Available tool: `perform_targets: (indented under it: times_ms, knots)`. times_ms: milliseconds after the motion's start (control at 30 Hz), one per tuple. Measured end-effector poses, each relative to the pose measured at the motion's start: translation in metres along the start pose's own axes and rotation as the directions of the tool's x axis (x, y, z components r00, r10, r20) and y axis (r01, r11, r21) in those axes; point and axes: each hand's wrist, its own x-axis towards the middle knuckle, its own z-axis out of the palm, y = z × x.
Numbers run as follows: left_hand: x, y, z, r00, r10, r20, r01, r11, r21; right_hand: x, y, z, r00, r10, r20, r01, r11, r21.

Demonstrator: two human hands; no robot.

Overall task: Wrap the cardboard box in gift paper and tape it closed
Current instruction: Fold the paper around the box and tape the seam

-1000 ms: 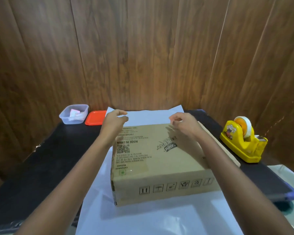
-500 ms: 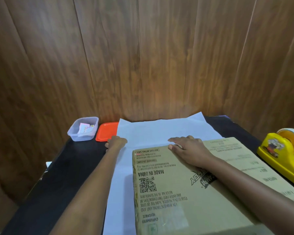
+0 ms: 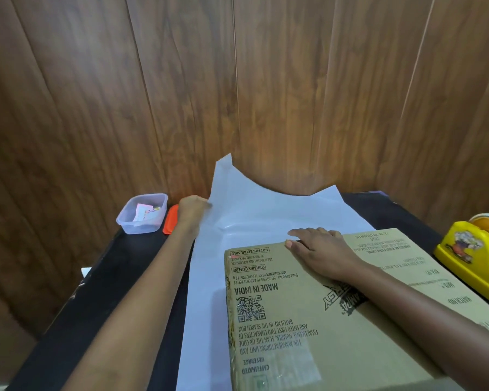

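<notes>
With the cardboard box (image 3: 336, 320) lying on the white gift paper (image 3: 266, 215) on the counter (image 3: 119, 266) and the right hand (image 3: 319, 255) flat on its top, grip wide, draw the far paper edge, pinched in the grip of the left hand (image 3: 192, 211), taut and square over the box.

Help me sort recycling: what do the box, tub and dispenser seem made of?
Box: brown cardboard, matte, black print, probably corrugated. Tub: clear, faintly frosted plastic; its contents show through. Dispenser: yellow plastic, glossy, judging by its rounded moulded shape and highlights.
</notes>
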Motion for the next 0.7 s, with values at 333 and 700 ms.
perform_targets:
  times_ms: [333, 700]
  knots:
    - [-0.076, 0.014, -0.037, 0.966, 0.255, 0.043, -0.219, 0.893, -0.394, 0.047, 0.006, -0.056, 0.930, 0.142, -0.339, -0.062, 0.970, 0.235]
    - [-0.088, 0.005, -0.060, 0.940, 0.293, 0.175, -0.158, 0.829, -0.536, 0.054, 0.010, -0.139, 0.804, 0.043, -0.593, 0.025, 0.994, 0.106]
